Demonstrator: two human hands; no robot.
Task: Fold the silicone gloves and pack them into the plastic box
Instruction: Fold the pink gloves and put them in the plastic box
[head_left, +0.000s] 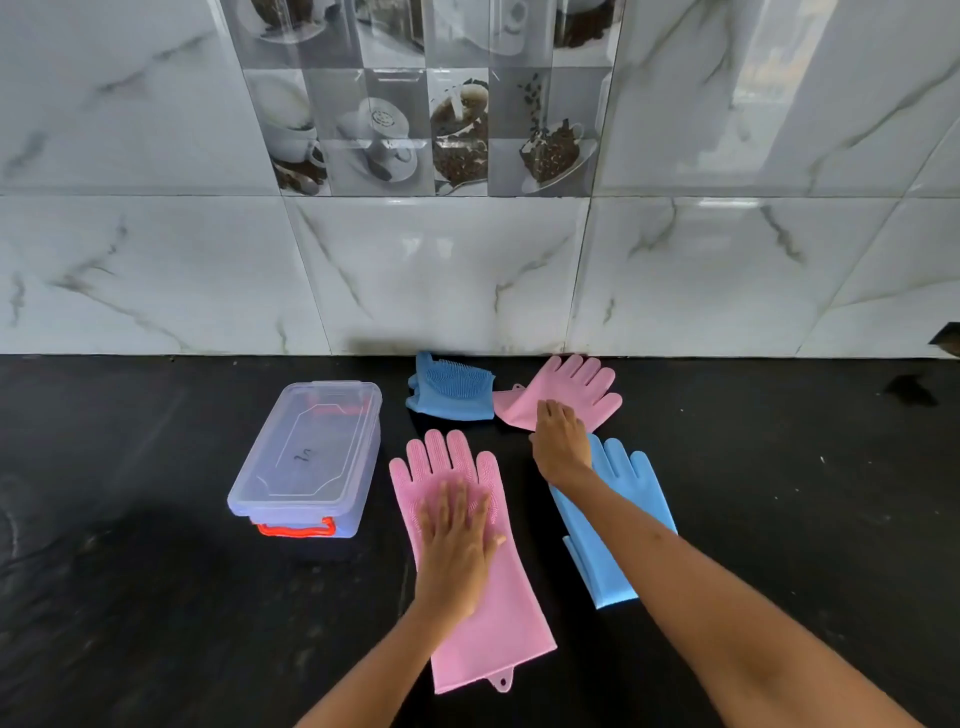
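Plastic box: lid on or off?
On. The clear lid sits flat over the plastic box; the orange latch position is unclear.

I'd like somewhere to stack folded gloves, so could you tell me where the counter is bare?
Bare: left of the plastic box and right of the flat blue glove. Crowded: the middle, with four gloves and both hands.

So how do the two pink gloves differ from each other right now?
The near pink silicone glove lies flat and full length on the black countertop; the far pink silicone glove, by the wall, has its cuff partly folded over. The left hand presses flat on the near one, while the right hand rests on the far one's folded part. The near glove shows a bristled palm; the far one looks smooth. Both share the same pink colour and a hanging tab.
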